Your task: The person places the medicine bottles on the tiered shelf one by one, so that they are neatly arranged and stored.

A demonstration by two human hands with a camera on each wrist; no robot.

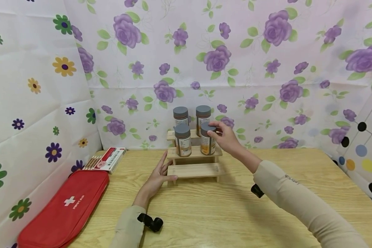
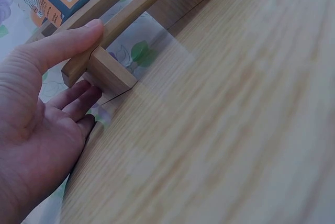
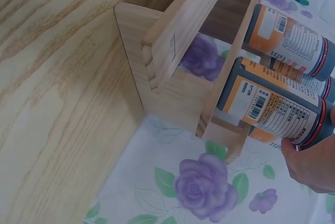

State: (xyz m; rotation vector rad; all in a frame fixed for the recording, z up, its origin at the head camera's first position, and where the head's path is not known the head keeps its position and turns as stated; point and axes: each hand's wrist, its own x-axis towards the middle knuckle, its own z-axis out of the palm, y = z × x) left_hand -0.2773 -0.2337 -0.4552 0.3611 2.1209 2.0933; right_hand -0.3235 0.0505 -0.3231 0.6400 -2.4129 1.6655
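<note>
A three-step wooden rack (image 1: 194, 170) stands on the table, with two jars on its middle step and two on the top one. My right hand (image 1: 227, 138) grips the grey lid of the right jar (image 1: 207, 146) on the middle step. That jar stands upright, its base against the step in the right wrist view. Beside it is the left middle jar (image 1: 184, 146); behind are the top left jar (image 1: 181, 115) and top right jar (image 1: 203, 119). My left hand (image 2: 47, 103) holds the left end of the bottom step, thumb above and fingers beneath.
A red first-aid pouch (image 1: 65, 206) lies at the table's left. Behind it sit a white and red box (image 1: 111, 159) and several thin sticks (image 1: 93, 162). Flowered cloth (image 1: 251, 69) hangs close behind the rack. The wooden table (image 1: 204, 213) extends in front.
</note>
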